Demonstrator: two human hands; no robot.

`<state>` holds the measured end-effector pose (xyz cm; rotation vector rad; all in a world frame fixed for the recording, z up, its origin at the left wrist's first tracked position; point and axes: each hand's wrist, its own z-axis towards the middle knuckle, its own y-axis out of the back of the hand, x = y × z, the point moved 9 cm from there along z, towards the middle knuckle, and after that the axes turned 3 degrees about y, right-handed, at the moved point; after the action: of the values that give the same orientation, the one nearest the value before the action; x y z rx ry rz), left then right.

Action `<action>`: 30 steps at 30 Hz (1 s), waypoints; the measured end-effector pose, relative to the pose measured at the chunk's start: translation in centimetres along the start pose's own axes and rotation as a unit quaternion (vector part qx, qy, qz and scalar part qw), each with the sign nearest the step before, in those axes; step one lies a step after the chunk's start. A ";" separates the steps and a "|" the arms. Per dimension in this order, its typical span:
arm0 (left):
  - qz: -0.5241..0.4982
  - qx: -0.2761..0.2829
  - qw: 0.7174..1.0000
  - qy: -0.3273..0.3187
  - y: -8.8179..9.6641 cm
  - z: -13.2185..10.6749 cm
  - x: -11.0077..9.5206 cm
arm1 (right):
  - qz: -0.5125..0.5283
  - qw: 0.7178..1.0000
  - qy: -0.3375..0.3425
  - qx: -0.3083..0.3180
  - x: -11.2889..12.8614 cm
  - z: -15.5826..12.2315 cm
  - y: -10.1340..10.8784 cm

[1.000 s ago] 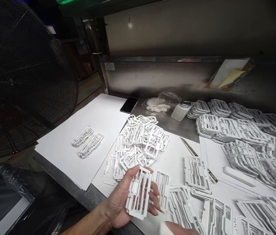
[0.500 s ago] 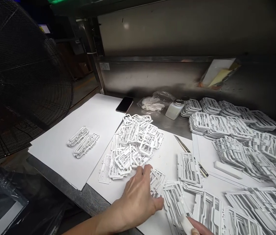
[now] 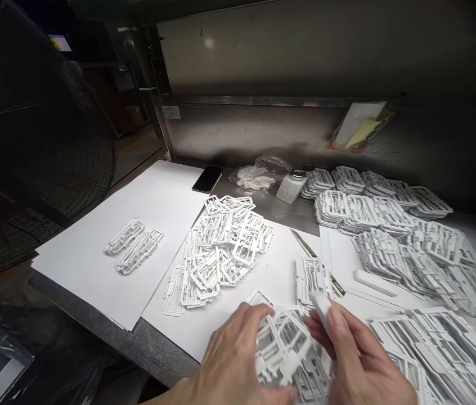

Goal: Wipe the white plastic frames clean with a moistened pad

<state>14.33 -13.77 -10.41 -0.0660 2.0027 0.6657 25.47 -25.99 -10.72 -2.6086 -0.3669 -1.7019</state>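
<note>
My left hand (image 3: 236,357) curls around a few thin white plastic frames (image 3: 282,343) at the front of the table, its thumb on the near side and fingers on the far side. Between the thumb and fingers of my right hand (image 3: 358,354) is a small white block (image 3: 321,308), like an eraser or foam piece. That hand is just right of the frames, partly covering more of them beneath. Behind it lies a stack of similar frames (image 3: 308,278). A loose heap of frames (image 3: 221,242) spreads beyond my left hand.
Stacked frames (image 3: 360,211) fill the right side. A second white block (image 3: 375,282), tweezers (image 3: 303,243) and a craft knife (image 3: 337,285) lie nearby. Farther back are a phone (image 3: 207,179), plastic bag (image 3: 257,177) and bottle (image 3: 292,187). Two frame bundles (image 3: 140,251) rest on white sheets (image 3: 94,281).
My left hand has come nearer and closed around frames. The right hand has risen into view with the white block, moving up beside the left. The camera view has shifted slightly.
</note>
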 end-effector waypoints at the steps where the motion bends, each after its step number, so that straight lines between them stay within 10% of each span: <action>1: -0.008 0.028 1.000 -0.004 -0.6 -0.2 -0.3 | 0.046 0.998 -0.013 0.041 0.1 0.2 -1.3; 6: -0.147 0.094 0.984 -0.031 -1.8 -0.6 -0.8 | 0.194 0.955 -0.134 0.178 -1.3 -0.1 -4.7; 14: -0.462 0.191 0.852 0.157 -3.6 -1.1 2.3 | 0.276 0.905 -0.259 0.194 -4.5 -0.7 -4.4; 30: -0.582 0.220 0.771 0.134 -4.6 -1.0 1.9 | 0.231 0.946 -0.152 0.167 -3.8 0.0 -4.0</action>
<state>14.01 -17.75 -13.54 -1.0703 1.8597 -0.6488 23.21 -22.81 -14.65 -2.4410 -0.0252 -0.9995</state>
